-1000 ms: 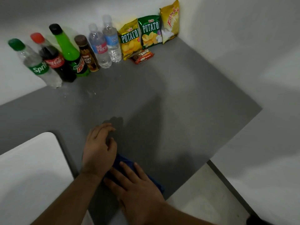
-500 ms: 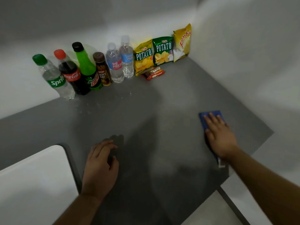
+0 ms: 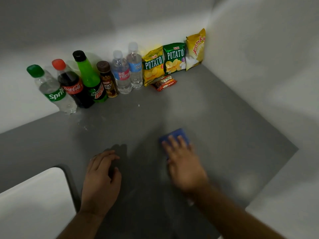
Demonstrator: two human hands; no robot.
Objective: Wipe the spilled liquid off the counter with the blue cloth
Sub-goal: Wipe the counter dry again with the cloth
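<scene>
Grey and matte, the surface [image 3: 215, 118] fills most of the head view and meets white walls at the back and right; a white rounded panel [image 3: 31, 200] sits at its near-left corner. Along the back wall stands a row of bottles: a Sprite bottle [image 3: 51, 90], a Coca-Cola bottle [image 3: 71, 84], a green Mountain Dew bottle [image 3: 90, 80], a small brown bottle [image 3: 107, 80] and two clear water bottles [image 3: 127, 71], followed by three snack bags [image 3: 174, 57] leaning on the wall and a small red packet [image 3: 164, 83] lying flat before them. The right hand [image 3: 184, 163] lies flat on the blue cloth [image 3: 174, 135], fingers [image 3: 172, 140] spread wide and pressing it to the surface right of centre; only the cloth's far edge shows beyond the fingertips, and the hand is blurred, which suggests a stroke in progress. The left hand [image 3: 101, 176] rests palm down on the bare surface near the panel, fingers loosely curled and holding nothing. Small glints of spilled liquid [image 3: 84, 125] show just in front of the Sprite and Coca-Cola bottles, with another droplet [image 3: 139, 105] nearer the water bottles, all well apart from the cloth. As a judgement, wiping is under way but the visible wet patches are not yet reached; the cloth has to travel left and back toward the bottles to finish.
</scene>
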